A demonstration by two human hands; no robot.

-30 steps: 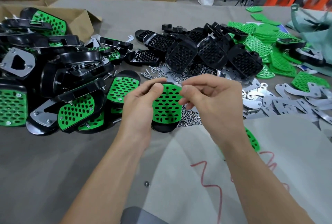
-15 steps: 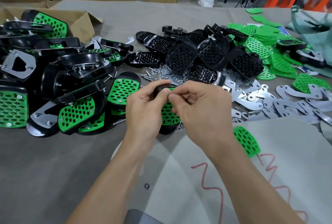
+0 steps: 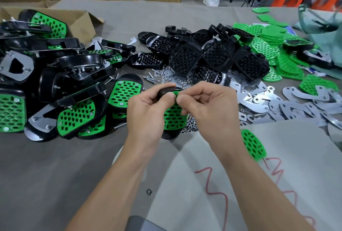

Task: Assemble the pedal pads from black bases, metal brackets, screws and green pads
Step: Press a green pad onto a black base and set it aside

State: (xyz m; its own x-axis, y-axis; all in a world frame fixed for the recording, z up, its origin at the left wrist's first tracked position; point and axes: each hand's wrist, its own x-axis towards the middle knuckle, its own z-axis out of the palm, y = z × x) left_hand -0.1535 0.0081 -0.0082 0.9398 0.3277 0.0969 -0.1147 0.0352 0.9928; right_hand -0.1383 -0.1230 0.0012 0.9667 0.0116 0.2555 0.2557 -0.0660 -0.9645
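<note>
Left hand grips the black base while right hand pinches its green pad at the top edge

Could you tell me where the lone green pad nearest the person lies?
In the head view, the green pad lies right of centre on the pale sheet, just beside the right forearm, above the red scribble and below the metal brackets.

Centre: pedal pad, a green perforated pad seated in a black base, tilted. Assembled units heaped left. Black bases far centre. Green pads far right. Metal brackets right. Screws beside the bases.
</note>
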